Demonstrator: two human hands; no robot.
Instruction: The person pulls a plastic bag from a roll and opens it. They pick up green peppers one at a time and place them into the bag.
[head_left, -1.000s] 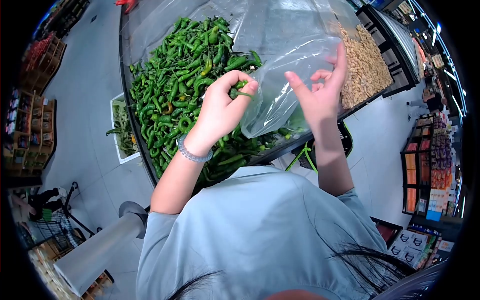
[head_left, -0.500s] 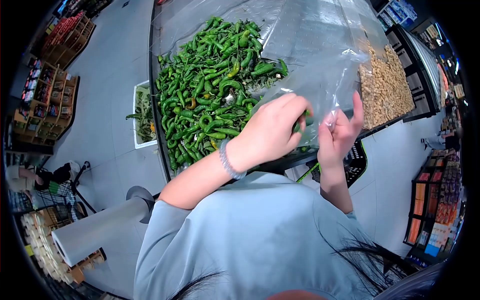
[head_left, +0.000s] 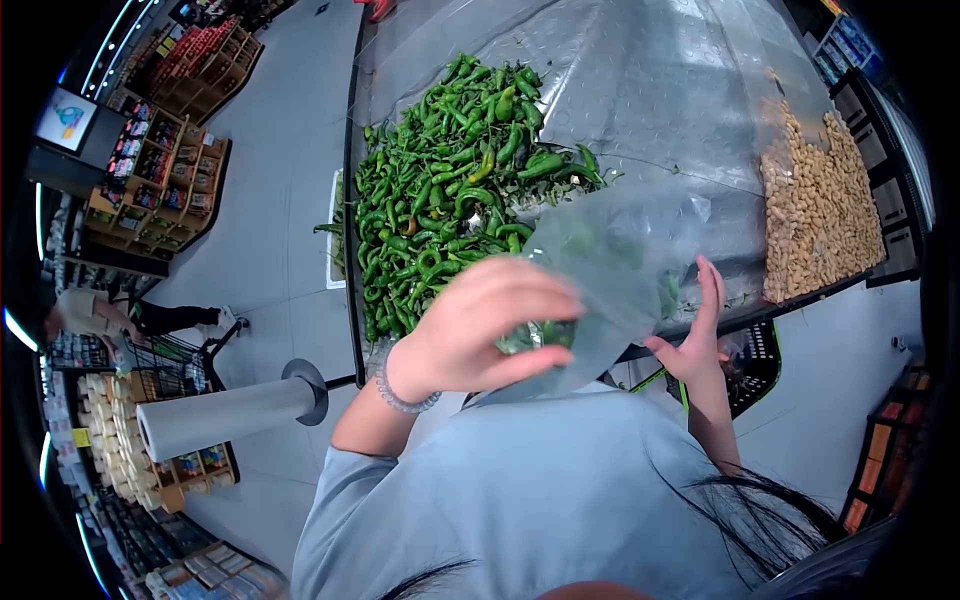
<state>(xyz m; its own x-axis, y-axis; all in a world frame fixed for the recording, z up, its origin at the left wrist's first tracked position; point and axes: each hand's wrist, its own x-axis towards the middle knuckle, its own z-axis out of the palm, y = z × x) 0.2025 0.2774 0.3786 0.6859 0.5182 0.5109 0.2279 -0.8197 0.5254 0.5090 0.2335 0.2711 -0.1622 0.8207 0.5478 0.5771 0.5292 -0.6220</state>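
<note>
A clear plastic bag (head_left: 625,285) hangs between my two hands, blurred by motion, its upper part spread over the stall. My left hand (head_left: 485,325), with a coiled band at the wrist, curls its fingers and thumb round the bag's near left side. On the other side my right hand (head_left: 700,335) is open, fingers stretched upward and thumb apart, beside the bag's right edge. Green peppers (head_left: 430,200) lie heaped on the stall beyond my left hand; some show through the gap between its thumb and fingers.
Peanuts (head_left: 820,210) are piled at the stall's right end. Under its front edge is a black basket (head_left: 755,370) with a green rim. A roll of plastic bags (head_left: 230,415) sticks out at the left. Farther left, a person (head_left: 110,315) stands by a shopping cart (head_left: 175,355).
My right hand has gone from a pinch at the bag to spread fingers and moved right. My left hand has shifted left, its fingers and thumb wider apart. The view has turned.
</note>
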